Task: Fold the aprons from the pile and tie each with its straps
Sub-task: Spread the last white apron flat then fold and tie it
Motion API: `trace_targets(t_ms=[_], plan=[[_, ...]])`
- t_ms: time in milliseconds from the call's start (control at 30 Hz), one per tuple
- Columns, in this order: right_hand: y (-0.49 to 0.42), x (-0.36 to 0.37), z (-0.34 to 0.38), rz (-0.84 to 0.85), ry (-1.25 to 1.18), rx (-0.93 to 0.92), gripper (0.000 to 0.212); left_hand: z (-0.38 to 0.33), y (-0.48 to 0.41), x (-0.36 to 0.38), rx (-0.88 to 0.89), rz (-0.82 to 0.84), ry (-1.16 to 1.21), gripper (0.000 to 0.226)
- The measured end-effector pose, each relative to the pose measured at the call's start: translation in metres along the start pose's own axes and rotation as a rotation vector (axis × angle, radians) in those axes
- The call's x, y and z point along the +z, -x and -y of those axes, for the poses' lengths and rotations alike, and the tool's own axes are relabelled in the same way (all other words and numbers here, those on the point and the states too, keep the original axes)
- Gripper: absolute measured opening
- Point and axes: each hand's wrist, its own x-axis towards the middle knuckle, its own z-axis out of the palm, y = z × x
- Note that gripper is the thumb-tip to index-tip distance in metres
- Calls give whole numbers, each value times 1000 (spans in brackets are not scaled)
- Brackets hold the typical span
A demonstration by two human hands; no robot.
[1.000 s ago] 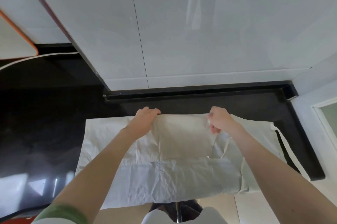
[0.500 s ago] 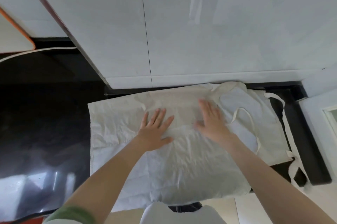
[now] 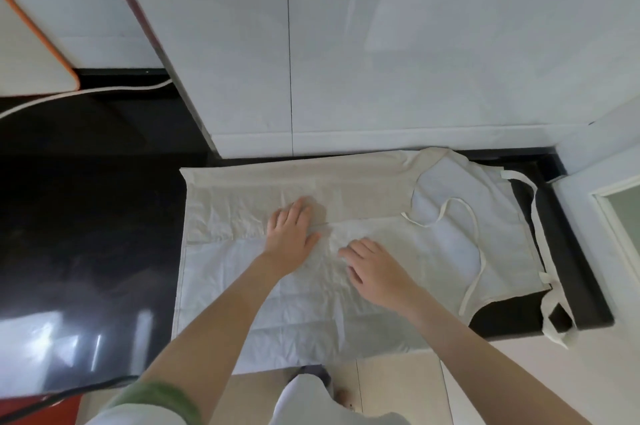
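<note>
The left hand (image 3: 291, 234) and right hand (image 3: 375, 274) lie flat, fingers straight, on the apron (image 3: 235, 293). They are probably smoothing it for folding.

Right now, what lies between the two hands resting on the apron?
In the head view, only bare, wrinkled cloth of the apron lies between the left hand and the right hand; nothing else sits in that gap.

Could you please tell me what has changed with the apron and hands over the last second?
Both hands let go of the apron edge they were holding up and laid it away toward the wall. The left hand and right hand now rest flat on the spread apron, the right nearer the person. The black counter stayed as it was.
</note>
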Motion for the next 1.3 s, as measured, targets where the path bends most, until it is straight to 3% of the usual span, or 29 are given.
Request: trace_targets(t_ms=[100, 167, 333, 533, 633, 800, 933, 1033, 1100, 1233, 1300], plan=[[12, 3, 22, 196, -29, -36, 36, -1, 30, 1, -201, -97, 106, 51], [17, 3, 33, 310, -83, 30, 46, 3, 48, 3, -325, -147, 177, 45], [41, 11, 67, 373, -46, 47, 59, 13, 110, 14, -654, -333, 389, 44], [55, 26, 88, 504, 61, 219, 61, 23, 171, 14, -1312, -582, 836, 43], [53, 21, 95, 576, 58, 262, 68, 27, 192, 20, -1456, -732, 934, 45], [48, 20, 100, 649, 91, 314, 71, 30, 217, 18, -1542, -635, 1118, 66], [48, 21, 110, 639, 75, 348, 67, 45, 229, 34, -1325, -322, 1392, 81], [50, 20, 113, 623, 72, 351, 64, 50, 240, 38, -1225, -187, 1413, 49], [53, 18, 120, 592, 110, 272, 62, 44, 248, 29, -1099, -128, 1547, 35], [55, 6, 149, 455, 5, -18, 85, 33, 237, -5, -826, -264, 2186, 30], [52, 1, 158, 420, -43, -28, 98, 25, 225, -23, -770, -341, 2313, 27]])
